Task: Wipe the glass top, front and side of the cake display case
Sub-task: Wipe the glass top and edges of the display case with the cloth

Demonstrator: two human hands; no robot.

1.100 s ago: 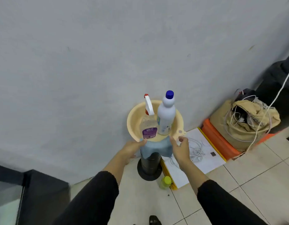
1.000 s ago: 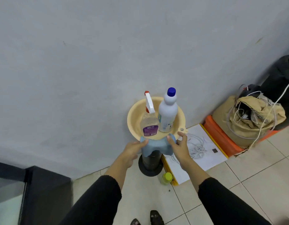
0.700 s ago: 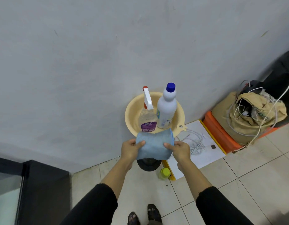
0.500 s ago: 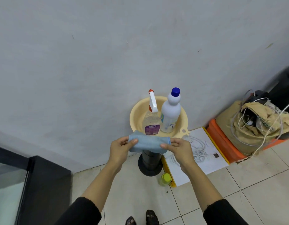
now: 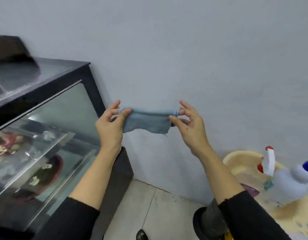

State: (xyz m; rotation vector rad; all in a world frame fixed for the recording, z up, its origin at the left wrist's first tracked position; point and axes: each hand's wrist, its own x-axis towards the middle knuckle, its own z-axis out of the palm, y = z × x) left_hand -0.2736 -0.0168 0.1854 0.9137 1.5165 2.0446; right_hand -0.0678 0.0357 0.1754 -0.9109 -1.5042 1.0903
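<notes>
Stretching a blue cloth (image 5: 146,121) between both hands, left grip (image 5: 110,125) and right grip (image 5: 189,123) each pinched on a corner, beside the display case (image 5: 46,118)

Display case (image 5: 46,104) cut off left; white bottle (image 5: 295,184) blurred, cropped right

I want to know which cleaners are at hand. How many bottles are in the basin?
2. A spray bottle with a white and red trigger stands in the beige basin, left of a white bottle with a blue cap. Others may be out of frame.
</notes>
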